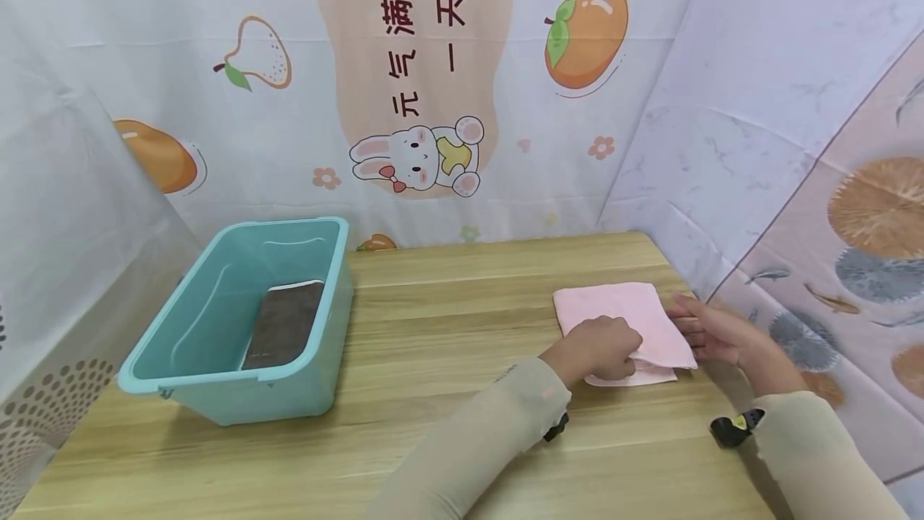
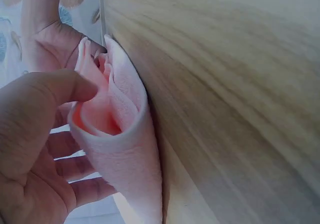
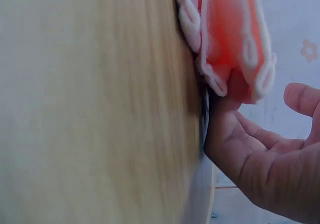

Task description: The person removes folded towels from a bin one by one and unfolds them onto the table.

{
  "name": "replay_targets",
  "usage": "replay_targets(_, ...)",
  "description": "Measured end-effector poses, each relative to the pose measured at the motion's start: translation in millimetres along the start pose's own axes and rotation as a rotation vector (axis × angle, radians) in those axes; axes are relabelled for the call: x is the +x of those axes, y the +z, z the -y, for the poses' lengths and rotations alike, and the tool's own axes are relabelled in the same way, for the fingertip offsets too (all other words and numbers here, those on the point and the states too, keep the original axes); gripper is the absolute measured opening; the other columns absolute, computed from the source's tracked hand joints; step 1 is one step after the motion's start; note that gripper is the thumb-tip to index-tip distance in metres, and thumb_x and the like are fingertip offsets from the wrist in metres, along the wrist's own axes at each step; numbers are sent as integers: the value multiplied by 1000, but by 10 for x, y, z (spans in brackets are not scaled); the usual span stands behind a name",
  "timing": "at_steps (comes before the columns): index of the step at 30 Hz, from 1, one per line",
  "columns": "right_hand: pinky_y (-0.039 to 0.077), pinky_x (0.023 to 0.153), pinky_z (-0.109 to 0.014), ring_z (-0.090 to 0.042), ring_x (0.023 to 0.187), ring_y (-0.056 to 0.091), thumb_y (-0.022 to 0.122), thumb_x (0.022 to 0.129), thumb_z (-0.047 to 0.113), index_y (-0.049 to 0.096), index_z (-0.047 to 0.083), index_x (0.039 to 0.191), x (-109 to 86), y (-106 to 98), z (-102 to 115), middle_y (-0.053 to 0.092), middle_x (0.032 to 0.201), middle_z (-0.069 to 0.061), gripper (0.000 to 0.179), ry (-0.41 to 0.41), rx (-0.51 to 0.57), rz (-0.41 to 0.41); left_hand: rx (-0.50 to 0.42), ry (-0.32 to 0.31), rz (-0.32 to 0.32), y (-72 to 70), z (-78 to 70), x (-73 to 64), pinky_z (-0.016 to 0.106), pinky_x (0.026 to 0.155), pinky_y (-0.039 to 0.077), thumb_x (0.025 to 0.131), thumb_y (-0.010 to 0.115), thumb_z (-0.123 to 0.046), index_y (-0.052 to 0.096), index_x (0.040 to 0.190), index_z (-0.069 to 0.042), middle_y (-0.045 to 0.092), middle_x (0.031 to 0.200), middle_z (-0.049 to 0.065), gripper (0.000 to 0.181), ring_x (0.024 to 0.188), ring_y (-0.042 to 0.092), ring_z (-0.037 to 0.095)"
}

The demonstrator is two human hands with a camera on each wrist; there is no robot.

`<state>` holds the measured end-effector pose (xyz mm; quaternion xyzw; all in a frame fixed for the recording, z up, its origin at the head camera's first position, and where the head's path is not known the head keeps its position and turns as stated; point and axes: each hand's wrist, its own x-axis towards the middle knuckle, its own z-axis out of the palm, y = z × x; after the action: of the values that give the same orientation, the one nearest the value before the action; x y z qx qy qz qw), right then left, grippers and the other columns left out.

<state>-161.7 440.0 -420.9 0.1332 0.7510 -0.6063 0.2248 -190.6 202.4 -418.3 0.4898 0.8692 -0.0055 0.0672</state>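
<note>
Pink and soft-looking, the folded cloth (image 1: 613,307) lies on the table between the two hands, just beyond the left and beside the fingers of the right. The left hand (image 1: 599,346) grasps its near edge, thumb turned in against the upper layers. The right hand (image 1: 711,331) clasps nothing: its thumb stands well off, and its fingertips disappear into the layers at the end nearest it.

The likeliest trouble is a skewed fold. The lower layer peeks out near the left hand, past the upper one, so a pull from that side alone could drag the layers further out of line. The right fingers, sunk in the folds, might also snag and spread them if drawn away quickly, since nothing appears to pin that end.

As for pose, the left wrist comes in low, palm down, knuckles uppermost; the right hand is tipped on its side, fingers pointing toward the left.

Farther out, bare wood of the table (image 1: 447,327) stretches to the left hand's left, and well apart on that side stands a blue bin (image 1: 289,396) with a dark brown item (image 1: 285,323) inside.
</note>
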Motion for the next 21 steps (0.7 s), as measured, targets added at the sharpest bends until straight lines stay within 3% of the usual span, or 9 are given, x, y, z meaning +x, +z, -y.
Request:
replay_targets(2,55,88,-42,-15,101,65,26,109,56,7,-18,153,-2,7,11,67,121,-14,88,8,17,-4,-33,3,-25,6,7,-3,24,55,42,98,60,-24,53,79,-22,48,72,-9,21,64,43,7)
replay_targets(5,55,87,-41,-14,97,66,25,108,57,7,-18,153,3,15,19,69,108,1,89,12,36,8,-69,-16,-64,16,9,-7,25,55,44,100,58,-25,54,78,-23,50,72,-9,23,63,46,7)
replay_targets(10,55,86,-40,-14,97,66,27,107,61,8,-19,152,-7,4,13,69,110,0,94,7,29,15,-134,-64,-131,-2,6,13,24,55,42,101,64,-36,57,73,-24,51,70,-11,31,65,48,5)
replay_targets(15,54,86,-38,-13,98,64,24,107,61,9,-19,152,-37,15,22,68,114,-2,93,7,9,-1,-125,-35,-166,10,-5,53,22,51,37,99,65,-33,52,69,-22,43,66,-10,35,65,42,3)
replay_targets(21,54,84,-36,-12,96,64,24,107,60,9,-19,151,-62,42,33,68,112,-2,92,3,12,-13,-195,-89,-218,27,10,55,23,54,41,99,64,-30,67,81,-29,54,72,-16,18,70,49,0)
